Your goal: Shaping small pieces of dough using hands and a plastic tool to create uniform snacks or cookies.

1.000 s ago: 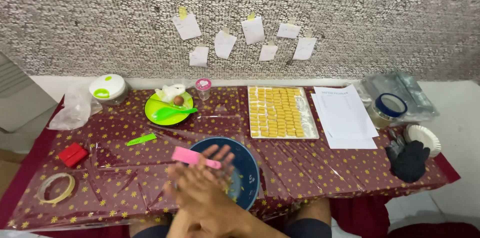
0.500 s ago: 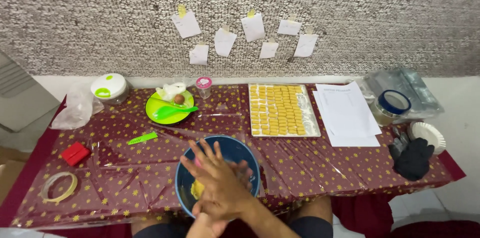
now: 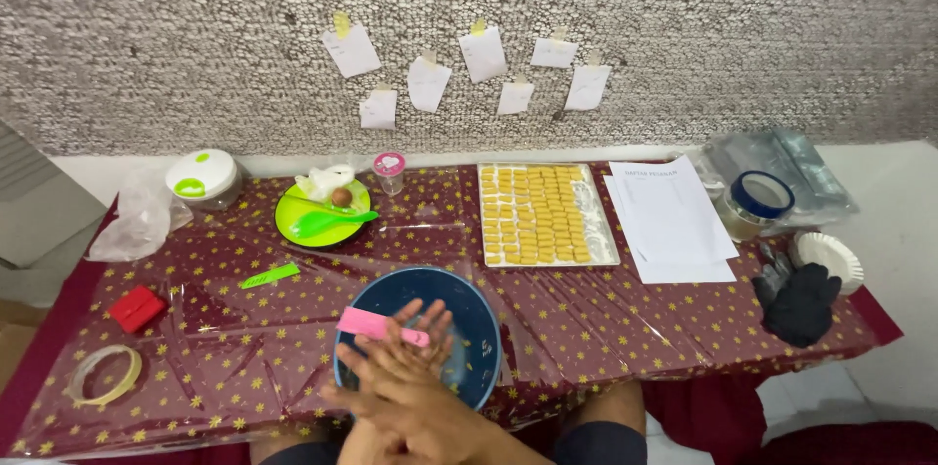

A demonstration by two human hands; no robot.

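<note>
Head view — both hands [image 3: 401, 377] pressed together, fingers spread, over blue bowl [image 3: 479, 328]; pink scraper [image 3: 376, 326] seemingly on the fingertips.

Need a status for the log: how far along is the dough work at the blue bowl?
Done: a white tray at the back holds rows of small yellow pieces, nearly full. In hand: both hands are pressed together over the round blue bowl, left hand and right hand, beside a pink flat scraper lying across the bowl's rim. What the palms hold is hidden. Left: cannot tell how much remains in the bowl.
</note>
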